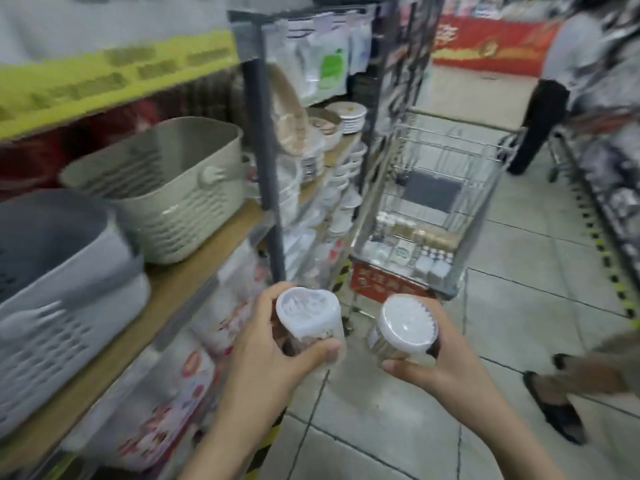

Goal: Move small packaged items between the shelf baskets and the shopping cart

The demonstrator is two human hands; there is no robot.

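My left hand [273, 344] grips a heart-shaped clear container [306, 315] with a white lid. My right hand [440, 362] grips a round clear container [405, 323] with a white lid. Both are held over the aisle floor, a little in front of the wire shopping cart [460, 202]. Several small packaged items [408, 247] lie on the cart's bottom. On the wooden shelf to my left stand a beige slatted basket [166, 188] and a grey slatted basket [59, 289]. The whole view is blurred.
A dark shelf post [266, 150] stands between the baskets and racks of plates and bowls [332, 140]. Packaged goods [194, 368] fill the lower shelf. A person in dark trousers [540, 126] stands beyond the cart; a sandalled foot [554, 403] is at the right.
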